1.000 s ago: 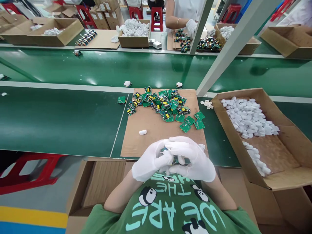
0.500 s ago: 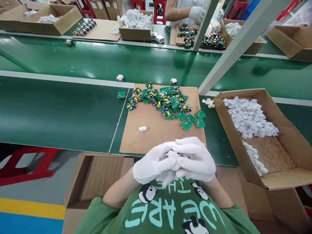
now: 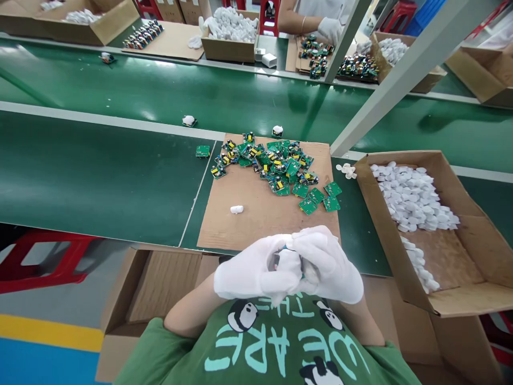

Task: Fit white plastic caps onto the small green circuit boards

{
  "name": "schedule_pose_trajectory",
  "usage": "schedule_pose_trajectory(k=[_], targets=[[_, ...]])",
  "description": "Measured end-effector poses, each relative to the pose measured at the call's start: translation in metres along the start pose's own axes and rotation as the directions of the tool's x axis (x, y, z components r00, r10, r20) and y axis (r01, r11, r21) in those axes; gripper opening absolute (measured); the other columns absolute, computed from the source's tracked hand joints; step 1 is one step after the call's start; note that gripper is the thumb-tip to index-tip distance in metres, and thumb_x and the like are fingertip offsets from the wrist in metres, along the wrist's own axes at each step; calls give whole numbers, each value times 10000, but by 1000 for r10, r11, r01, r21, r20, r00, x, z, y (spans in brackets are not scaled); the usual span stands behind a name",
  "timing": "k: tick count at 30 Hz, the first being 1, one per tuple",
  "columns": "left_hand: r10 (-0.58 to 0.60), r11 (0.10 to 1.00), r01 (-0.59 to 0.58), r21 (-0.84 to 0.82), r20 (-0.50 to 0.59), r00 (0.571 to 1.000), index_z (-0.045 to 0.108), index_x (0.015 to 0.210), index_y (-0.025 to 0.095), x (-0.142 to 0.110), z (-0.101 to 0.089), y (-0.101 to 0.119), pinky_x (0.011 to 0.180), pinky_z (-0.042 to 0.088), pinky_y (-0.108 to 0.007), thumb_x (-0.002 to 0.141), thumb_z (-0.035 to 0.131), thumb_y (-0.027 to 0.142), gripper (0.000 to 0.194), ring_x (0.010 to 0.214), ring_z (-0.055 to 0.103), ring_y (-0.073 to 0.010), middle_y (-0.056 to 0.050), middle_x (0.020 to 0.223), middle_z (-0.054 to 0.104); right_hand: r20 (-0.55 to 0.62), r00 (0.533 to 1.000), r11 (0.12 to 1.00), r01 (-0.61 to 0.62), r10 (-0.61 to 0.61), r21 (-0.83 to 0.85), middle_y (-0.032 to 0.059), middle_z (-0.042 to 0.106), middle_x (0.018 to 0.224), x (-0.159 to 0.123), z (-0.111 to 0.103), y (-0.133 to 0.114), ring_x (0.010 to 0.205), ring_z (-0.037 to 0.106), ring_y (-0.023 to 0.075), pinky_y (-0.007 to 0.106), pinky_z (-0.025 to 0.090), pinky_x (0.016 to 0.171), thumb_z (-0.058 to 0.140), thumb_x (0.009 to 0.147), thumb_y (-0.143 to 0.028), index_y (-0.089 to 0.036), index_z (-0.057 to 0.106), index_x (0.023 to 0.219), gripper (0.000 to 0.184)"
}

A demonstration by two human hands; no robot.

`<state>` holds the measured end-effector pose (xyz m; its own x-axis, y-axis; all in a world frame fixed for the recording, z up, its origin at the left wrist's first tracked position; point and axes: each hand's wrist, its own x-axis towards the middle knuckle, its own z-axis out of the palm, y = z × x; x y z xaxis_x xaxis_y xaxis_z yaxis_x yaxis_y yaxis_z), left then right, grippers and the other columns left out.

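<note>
My left hand (image 3: 250,270) and my right hand (image 3: 332,264), both in white gloves, meet in front of my chest. Between their closed fingers is a small circuit board, mostly covered, with a rounded white piece (image 3: 289,261) on the side towards me. Only slivers of green, blue and dark parts show past the gloves. On the cardboard sheet (image 3: 224,224) just ahead lies a single white plastic piece (image 3: 236,209). Behind it spreads a heap of green circuit boards (image 3: 280,166) with yellow and black components.
At right, an open carton (image 3: 473,235) holds many white caps, with a few pale discs (image 3: 347,170) beside it. Boards with white tops (image 3: 277,131) sit along the green conveyor (image 3: 160,91). A slanted metal post (image 3: 385,96) rises at right. Across the belt, a co-worker's gloved hand (image 3: 330,30) shows.
My fingers have shifted around the held board, and the right hand has turned, exposing more of the white piece. White-topped boards on the conveyor have moved slightly left.
</note>
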<state>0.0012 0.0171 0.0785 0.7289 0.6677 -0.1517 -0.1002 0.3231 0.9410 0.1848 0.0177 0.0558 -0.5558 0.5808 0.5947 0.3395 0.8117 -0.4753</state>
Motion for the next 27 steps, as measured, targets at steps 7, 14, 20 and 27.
schedule_pose_trajectory(k=[7,14,20,27], targets=[[-113,963,120,-239,45,993,560,879,185,-8,-6,-9,376,362,-192,829,653,313,166,374,496,-64,16,708,601,4,999,999,38,-38,-13,59,680,958,3,-7,-3,903,675,201,350,562,816,454,997,-509,-243,514,1307,412],[36,948,-21,-318,41,999,657,815,134,-1,0,-14,348,326,-196,889,518,626,516,417,468,-75,-45,686,616,-85,996,997,10,-17,-76,59,692,973,6,-3,-9,904,681,213,364,576,776,447,1002,-489,-276,589,1162,303],[-16,917,-18,-398,-81,997,664,912,126,0,9,-19,324,217,-159,986,423,502,453,365,343,-28,0,621,557,-122,988,993,82,-91,-83,54,679,982,8,0,-5,864,679,171,329,576,754,421,1032,-397,-246,578,1037,218],[-19,963,-11,-270,-107,994,591,730,126,2,11,-14,313,240,-166,916,554,491,411,359,374,-22,-14,671,593,-120,992,999,-39,36,-23,74,717,977,-1,4,-4,920,689,212,342,567,774,519,954,-547,-223,446,1391,549]])
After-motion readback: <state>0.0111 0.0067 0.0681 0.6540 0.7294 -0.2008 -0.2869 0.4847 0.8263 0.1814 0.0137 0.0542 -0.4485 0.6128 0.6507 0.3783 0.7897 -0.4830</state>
